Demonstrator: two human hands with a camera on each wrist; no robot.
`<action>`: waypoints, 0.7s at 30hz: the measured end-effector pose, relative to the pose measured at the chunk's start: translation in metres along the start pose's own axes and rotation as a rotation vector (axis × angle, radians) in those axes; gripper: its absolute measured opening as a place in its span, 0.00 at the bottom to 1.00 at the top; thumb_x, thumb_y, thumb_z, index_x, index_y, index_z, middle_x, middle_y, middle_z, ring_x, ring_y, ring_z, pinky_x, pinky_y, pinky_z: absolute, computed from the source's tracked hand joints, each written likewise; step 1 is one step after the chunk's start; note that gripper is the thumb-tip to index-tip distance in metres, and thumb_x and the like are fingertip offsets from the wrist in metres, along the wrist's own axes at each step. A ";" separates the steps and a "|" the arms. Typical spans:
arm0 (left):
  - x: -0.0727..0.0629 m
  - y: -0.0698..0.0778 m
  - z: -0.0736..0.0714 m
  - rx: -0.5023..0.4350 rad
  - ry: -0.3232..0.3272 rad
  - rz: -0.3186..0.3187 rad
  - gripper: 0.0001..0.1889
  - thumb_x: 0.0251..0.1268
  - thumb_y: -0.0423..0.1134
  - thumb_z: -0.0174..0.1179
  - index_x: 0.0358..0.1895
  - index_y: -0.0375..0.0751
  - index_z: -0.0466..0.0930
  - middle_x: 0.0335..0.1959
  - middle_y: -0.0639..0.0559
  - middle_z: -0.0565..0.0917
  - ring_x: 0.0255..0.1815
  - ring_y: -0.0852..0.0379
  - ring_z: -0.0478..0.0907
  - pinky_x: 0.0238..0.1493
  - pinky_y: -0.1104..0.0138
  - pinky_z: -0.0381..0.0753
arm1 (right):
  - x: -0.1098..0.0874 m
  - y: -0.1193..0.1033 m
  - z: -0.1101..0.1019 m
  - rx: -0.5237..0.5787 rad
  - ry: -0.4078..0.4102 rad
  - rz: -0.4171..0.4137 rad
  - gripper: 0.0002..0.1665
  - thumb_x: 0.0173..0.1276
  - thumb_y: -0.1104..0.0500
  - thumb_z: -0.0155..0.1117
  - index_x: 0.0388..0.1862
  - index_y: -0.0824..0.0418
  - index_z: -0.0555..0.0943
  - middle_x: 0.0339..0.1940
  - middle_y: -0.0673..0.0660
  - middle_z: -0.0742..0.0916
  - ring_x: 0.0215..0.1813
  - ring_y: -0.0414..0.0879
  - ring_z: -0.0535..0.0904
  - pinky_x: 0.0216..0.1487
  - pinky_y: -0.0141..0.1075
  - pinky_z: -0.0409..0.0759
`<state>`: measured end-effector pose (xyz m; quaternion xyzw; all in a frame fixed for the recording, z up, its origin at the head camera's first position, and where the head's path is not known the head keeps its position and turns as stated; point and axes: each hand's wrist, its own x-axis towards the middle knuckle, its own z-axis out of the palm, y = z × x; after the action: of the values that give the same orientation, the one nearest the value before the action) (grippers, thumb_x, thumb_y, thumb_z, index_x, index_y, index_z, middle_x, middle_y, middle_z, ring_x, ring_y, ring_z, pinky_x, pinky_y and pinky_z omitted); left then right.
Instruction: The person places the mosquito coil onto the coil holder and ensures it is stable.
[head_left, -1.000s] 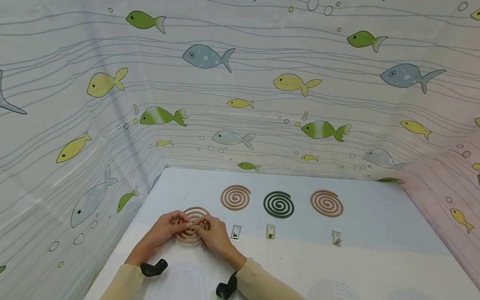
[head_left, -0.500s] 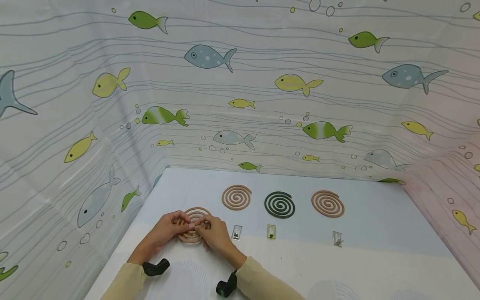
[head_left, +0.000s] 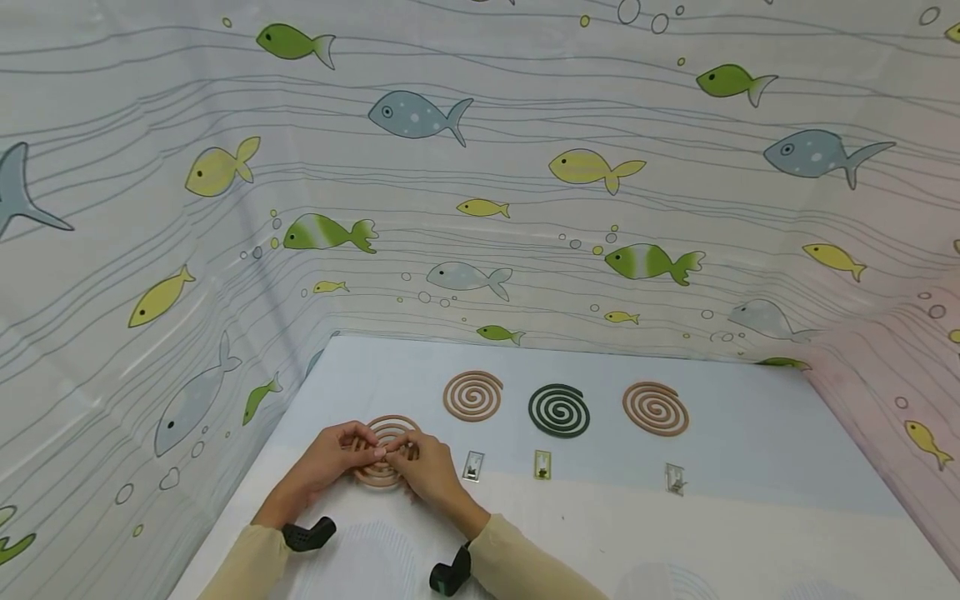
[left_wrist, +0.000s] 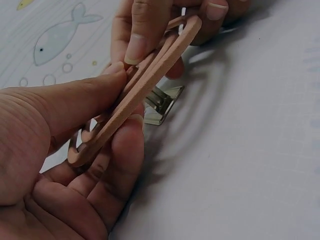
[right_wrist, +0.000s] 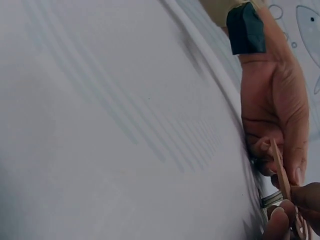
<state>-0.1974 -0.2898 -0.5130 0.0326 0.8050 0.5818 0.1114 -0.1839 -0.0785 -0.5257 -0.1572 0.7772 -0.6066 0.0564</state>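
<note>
Barely anything's budged since earlier: your left hand [head_left: 330, 458] and right hand [head_left: 433, 468] pinch that tilted brown mosquito coil [left_wrist: 140, 92] over the table [head_left: 540, 533], blocking its middle, metal stand [left_wrist: 164, 102] right by it, green coil [head_left: 559, 411] well apart.

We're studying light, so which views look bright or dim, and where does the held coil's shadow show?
Head view: brightest; left wrist view: dimmer, with the coil casting a soft, curved shadow on the tabletop; right wrist view: also dim.

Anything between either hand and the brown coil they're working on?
Nothing visible: left hand and right hand both grip the brown coil directly. A metal piece shows below it, blocking neither.
</note>
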 end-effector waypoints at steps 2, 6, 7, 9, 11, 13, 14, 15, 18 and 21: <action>0.000 0.000 -0.001 0.008 -0.001 -0.004 0.18 0.61 0.40 0.75 0.47 0.31 0.82 0.43 0.45 0.84 0.45 0.54 0.76 0.43 0.68 0.78 | 0.000 0.000 0.000 -0.002 0.002 -0.008 0.04 0.72 0.60 0.69 0.43 0.57 0.87 0.12 0.45 0.75 0.08 0.34 0.67 0.11 0.28 0.68; 0.000 -0.001 -0.003 0.019 -0.032 -0.012 0.19 0.62 0.42 0.75 0.50 0.34 0.83 0.49 0.43 0.83 0.51 0.51 0.75 0.48 0.66 0.77 | 0.000 0.000 -0.001 -0.006 0.001 -0.026 0.05 0.72 0.59 0.69 0.43 0.58 0.88 0.13 0.45 0.75 0.08 0.34 0.67 0.11 0.28 0.68; 0.000 -0.002 -0.004 0.021 -0.044 -0.012 0.19 0.62 0.42 0.75 0.50 0.34 0.82 0.50 0.43 0.83 0.52 0.50 0.75 0.48 0.66 0.77 | 0.000 0.001 -0.001 -0.008 0.001 -0.028 0.05 0.72 0.59 0.69 0.43 0.58 0.88 0.13 0.45 0.75 0.08 0.33 0.66 0.11 0.28 0.68; 0.000 -0.002 -0.006 0.027 -0.065 -0.011 0.20 0.63 0.43 0.74 0.52 0.34 0.82 0.52 0.42 0.82 0.53 0.50 0.75 0.48 0.66 0.77 | 0.000 0.001 -0.001 -0.006 -0.001 -0.024 0.05 0.72 0.58 0.70 0.43 0.57 0.88 0.13 0.45 0.74 0.08 0.33 0.66 0.12 0.28 0.67; 0.000 -0.002 -0.008 0.020 -0.083 -0.014 0.21 0.63 0.43 0.74 0.53 0.34 0.82 0.53 0.41 0.81 0.52 0.50 0.76 0.47 0.65 0.79 | 0.000 0.002 -0.001 -0.005 0.000 -0.018 0.06 0.71 0.58 0.71 0.44 0.56 0.89 0.12 0.44 0.74 0.08 0.33 0.66 0.12 0.27 0.67; 0.000 -0.002 -0.009 0.005 -0.097 -0.020 0.21 0.63 0.42 0.74 0.54 0.34 0.82 0.55 0.40 0.81 0.52 0.50 0.76 0.44 0.64 0.80 | 0.000 0.003 -0.001 -0.002 -0.001 -0.016 0.06 0.70 0.58 0.71 0.44 0.55 0.89 0.12 0.44 0.74 0.08 0.33 0.66 0.12 0.27 0.67; 0.000 -0.001 -0.009 -0.002 -0.102 -0.022 0.22 0.63 0.42 0.74 0.55 0.34 0.81 0.55 0.40 0.81 0.52 0.50 0.76 0.44 0.64 0.81 | 0.000 0.004 -0.001 0.003 -0.002 -0.014 0.06 0.70 0.58 0.71 0.44 0.55 0.89 0.12 0.45 0.74 0.08 0.33 0.66 0.12 0.27 0.67; -0.001 -0.001 -0.010 -0.012 -0.105 -0.025 0.22 0.63 0.42 0.74 0.55 0.34 0.81 0.56 0.40 0.80 0.52 0.51 0.76 0.43 0.64 0.81 | 0.000 0.004 -0.001 0.004 -0.002 -0.015 0.06 0.70 0.58 0.72 0.44 0.55 0.89 0.12 0.45 0.74 0.08 0.33 0.66 0.12 0.27 0.67; -0.001 -0.002 -0.009 -0.029 -0.111 -0.030 0.23 0.63 0.41 0.74 0.56 0.33 0.81 0.58 0.40 0.79 0.52 0.51 0.77 0.41 0.63 0.83 | 0.000 0.004 -0.001 0.006 -0.004 -0.014 0.07 0.69 0.58 0.72 0.44 0.55 0.89 0.12 0.45 0.74 0.08 0.34 0.66 0.12 0.27 0.67; -0.002 -0.002 -0.009 -0.042 -0.116 -0.032 0.22 0.63 0.40 0.74 0.57 0.33 0.81 0.58 0.39 0.79 0.49 0.50 0.78 0.38 0.62 0.84 | -0.001 0.004 -0.002 0.002 -0.006 -0.014 0.07 0.69 0.58 0.72 0.45 0.56 0.89 0.11 0.45 0.74 0.08 0.34 0.66 0.12 0.27 0.67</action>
<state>-0.1974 -0.2997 -0.5120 0.0510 0.7852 0.5939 0.1677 -0.1843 -0.0759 -0.5287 -0.1644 0.7753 -0.6073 0.0546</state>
